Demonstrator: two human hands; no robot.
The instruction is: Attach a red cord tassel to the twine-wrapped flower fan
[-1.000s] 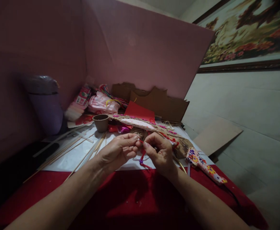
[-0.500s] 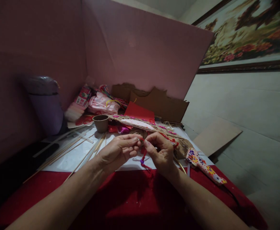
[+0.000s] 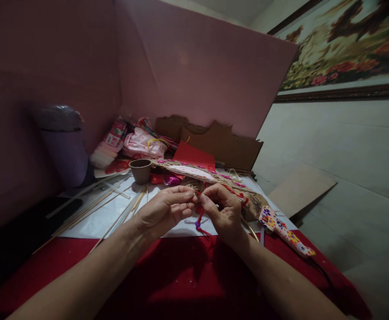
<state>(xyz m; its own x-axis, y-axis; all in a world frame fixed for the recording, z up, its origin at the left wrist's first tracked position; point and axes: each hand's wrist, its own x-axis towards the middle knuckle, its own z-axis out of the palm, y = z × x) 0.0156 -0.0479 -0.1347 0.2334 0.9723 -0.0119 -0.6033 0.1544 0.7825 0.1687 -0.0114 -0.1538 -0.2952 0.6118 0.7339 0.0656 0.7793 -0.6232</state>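
In the middle of the head view, a red cord [image 3: 200, 216] runs between my two hands and hangs below them. My left hand [image 3: 167, 206] is pinched at thumb and forefinger on one end of it, with a tiny pale thing at the fingertips that is too small to name. Thumb and forefinger of my right hand [image 3: 224, 211] grip the cord close beside the left fingertips. Low on the hanging part sits a small purple piece [image 3: 198, 225], with a loose red tail under it. Behind the hands lies a long braided twine piece [image 3: 194, 172] with pink dots along it.
A brown cup [image 3: 140, 172] stands left of the twine piece. Thin wooden sticks [image 3: 90, 209] lie on white paper over a red cloth [image 3: 130, 275]. A flower-patterned strip [image 3: 286, 233] rests at right. Farther back are a purple tumbler [image 3: 64, 151], red paper [image 3: 194, 155] and torn cardboard [image 3: 221, 142].
Both hands keep almost the same place and grip on the red cord. The left fingertips have shifted very slightly towards the right hand.
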